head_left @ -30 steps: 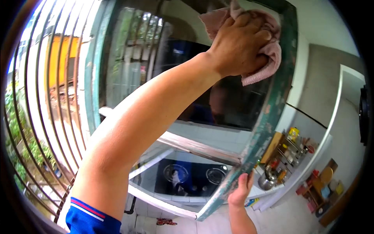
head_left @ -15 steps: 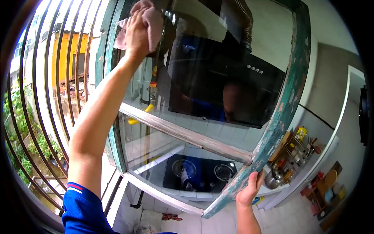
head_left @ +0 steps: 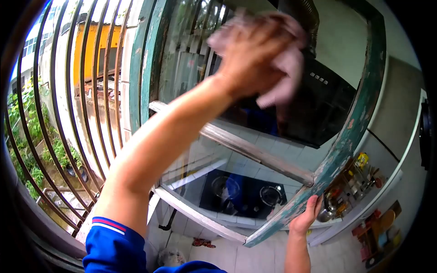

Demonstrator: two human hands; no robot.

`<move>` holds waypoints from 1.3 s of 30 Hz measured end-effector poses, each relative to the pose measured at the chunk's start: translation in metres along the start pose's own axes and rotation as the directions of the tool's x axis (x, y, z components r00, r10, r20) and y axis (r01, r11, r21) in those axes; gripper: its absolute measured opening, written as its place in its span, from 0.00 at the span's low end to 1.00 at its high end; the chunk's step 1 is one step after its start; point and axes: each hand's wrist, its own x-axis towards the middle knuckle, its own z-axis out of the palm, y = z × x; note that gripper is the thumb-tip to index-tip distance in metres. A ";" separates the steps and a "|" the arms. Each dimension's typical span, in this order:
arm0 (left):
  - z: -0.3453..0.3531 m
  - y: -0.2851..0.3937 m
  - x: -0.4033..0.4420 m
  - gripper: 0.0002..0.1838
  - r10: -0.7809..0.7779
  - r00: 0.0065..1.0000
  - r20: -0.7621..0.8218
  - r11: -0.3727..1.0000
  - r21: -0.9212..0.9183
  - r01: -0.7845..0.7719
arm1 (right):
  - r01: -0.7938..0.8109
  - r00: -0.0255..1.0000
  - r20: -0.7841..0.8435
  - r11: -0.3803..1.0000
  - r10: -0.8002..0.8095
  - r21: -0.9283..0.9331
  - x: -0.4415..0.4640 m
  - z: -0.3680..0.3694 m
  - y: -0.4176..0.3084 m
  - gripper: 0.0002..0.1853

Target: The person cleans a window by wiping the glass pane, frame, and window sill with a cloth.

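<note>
A pink cloth [head_left: 291,68] is bunched under my left hand [head_left: 255,61], against or just in front of the upper glass pane [head_left: 182,68]. Motion blurs this hand and the cloth, but the fingers hold it. The pane sits in a window frame [head_left: 350,125] with peeling green paint, crossed by a pale wooden bar [head_left: 255,152]. At the frame's lower right edge is my right hand [head_left: 304,220], thumb on the near side; its other fingers are mostly hidden behind the wood.
Through the glass appear a black range hood [head_left: 314,104] and a two-burner gas stove [head_left: 241,193]. Metal bars [head_left: 54,100] stand at the left, with plants outside. To the right, a kettle [head_left: 327,213] and kitchen goods sit on a counter. Pale tiles [head_left: 255,255] cover the floor.
My left hand has swept the cloth rightward and slightly down, from the pane's upper left corner toward its middle. My right hand keeps its place on the frame. The whole view has shifted slightly.
</note>
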 end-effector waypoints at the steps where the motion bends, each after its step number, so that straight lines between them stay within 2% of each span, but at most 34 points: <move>1: 0.004 -0.036 -0.012 0.36 -0.029 0.996 -0.083 0.998 0.049 0.033 | 0.000 1.000 0.020 1.000 0.000 -0.006 0.000 0.000 -0.001 0.29; 2: 0.000 -0.073 -0.021 0.34 -0.067 0.994 -0.091 0.990 0.116 0.078 | -0.004 1.000 0.010 1.000 0.004 -0.013 0.000 -0.004 0.001 0.29; 4: -0.027 -0.111 -0.046 0.33 -0.075 0.989 -0.131 0.997 0.023 0.079 | 0.019 0.997 0.077 1.000 -0.020 0.011 0.001 -0.014 0.010 0.29; 5: -0.035 -0.126 -0.054 0.32 -0.590 0.806 0.034 0.598 -0.653 0.465 | 0.031 0.999 0.019 0.999 -0.031 -0.017 0.000 -0.002 0.004 0.30; 6: -0.044 -0.131 -0.065 0.25 -0.177 0.975 -0.133 0.966 0.164 0.198 | 0.040 0.999 -0.009 0.999 -0.040 -0.017 0.000 -0.002 0.006 0.29; 8: -0.040 -0.144 -0.075 0.21 -0.078 0.988 -0.131 0.947 0.300 0.115 | 0.010 1.000 -0.013 1.000 -0.010 0.003 -0.001 0.000 0.002 0.28; 10: -0.032 -0.136 -0.074 0.23 -0.067 0.978 -0.200 0.951 0.283 0.123 | 0.024 1.000 0.003 1.000 -0.024 -0.005 0.000 0.002 0.000 0.24; 11: -0.023 -0.127 -0.075 0.25 -0.087 0.980 -0.177 0.903 0.401 0.153 | 0.030 1.000 0.000 1.000 -0.030 -0.008 0.000 0.004 -0.001 0.24; 12: -0.019 -0.106 -0.078 0.33 -0.150 0.978 -0.143 0.948 0.261 0.184 | 0.036 0.999 0.000 0.999 -0.036 -0.010 0.000 0.005 -0.002 0.23; 14: -0.008 -0.043 -0.068 0.38 -0.095 0.991 -0.096 0.980 0.167 0.110 | 0.038 0.999 -0.010 0.999 -0.038 0.002 0.001 0.004 0.002 0.23; 16: 0.014 0.013 -0.065 0.40 -0.131 0.991 0.001 0.988 0.083 0.130 | 0.037 0.999 0.005 0.999 -0.037 -0.014 0.002 0.002 0.002 0.23; 17: 0.014 0.047 -0.057 0.40 -0.035 0.998 0.060 0.999 -0.015 0.036 | 0.048 0.999 0.005 0.997 -0.047 -0.062 0.001 0.000 0.001 0.24; 19: 0.012 0.096 -0.043 0.41 0.144 0.973 0.180 0.974 -0.201 -0.107 | 0.006 1.000 -0.012 0.999 -0.006 -0.033 -0.001 -0.002 0.000 0.25; 20: 0.012 0.104 -0.042 0.43 0.228 0.942 0.245 0.946 -0.285 -0.155 | -0.030 0.999 -0.033 1.000 0.030 0.006 -0.001 -0.001 0.003 0.26; 22: 0.013 0.092 -0.042 0.49 0.287 0.928 0.237 0.927 -0.313 -0.207 | -0.010 1.000 0.026 1.000 0.010 0.007 0.001 -0.009 0.009 0.27; 23: 0.012 0.083 -0.044 0.51 0.250 0.924 0.288 0.903 -0.413 -0.116 | 0.009 1.000 0.028 1.000 -0.009 0.008 0.003 -0.007 0.009 0.27; 24: 0.003 0.067 -0.048 0.50 0.198 0.915 0.350 0.928 -0.369 -0.060 | 0.029 0.999 0.024 1.000 -0.029 0.008 0.003 -0.006 0.010 0.27; 26: -0.019 0.028 -0.057 0.45 0.155 0.927 0.341 0.988 -0.045 -0.149 | 0.018 0.999 0.031 1.000 -0.018 0.015 0.002 -0.007 0.011 0.28; 28: -0.035 -0.023 -0.072 0.42 0.043 0.967 0.250 0.972 0.214 -0.098 | 0.013 1.000 -0.022 1.000 -0.013 -0.004 0.003 -0.006 0.011 0.28; 30: -0.051 -0.090 -0.100 0.36 -0.052 0.991 0.124 0.967 0.255 0.019 | 0.017 1.000 -0.007 1.000 -0.017 -0.017 0.002 -0.006 0.008 0.29; 32: -0.063 -0.127 -0.120 0.31 -0.038 0.994 0.105 0.943 0.332 0.001 | 0.038 0.999 0.017 0.999 -0.038 -0.016 0.003 -0.006 0.009 0.29; 34: -0.057 -0.130 -0.115 0.32 -0.123 0.984 0.128 0.911 0.408 0.061 | 0.037 0.999 0.007 0.999 -0.037 -0.028 0.002 -0.003 0.007 0.28; 35: -0.050 -0.136 -0.122 0.32 -0.076 0.993 0.092 0.912 0.410 0.031 | 0.039 0.999 0.015 0.999 -0.039 -0.013 0.002 -0.002 0.007 0.28; 36: -0.049 -0.121 -0.122 0.35 -0.042 0.996 0.078 0.922 0.387 0.009 | 0.042 0.999 0.025 0.999 -0.042 0.002 0.002 -0.002 0.006 0.27; 38: -0.041 -0.089 -0.123 0.38 -0.123 0.989 0.079 0.941 0.328 0.090 | 0.032 0.999 -0.002 0.999 -0.032 0.003 0.000 0.000 0.005 0.27; 39: -0.038 -0.066 -0.118 0.40 -0.099 0.991 0.094 0.954 0.292 0.067 | 0.024 0.999 -0.027 1.000 -0.023 0.005 0.000 0.002 0.005 0.27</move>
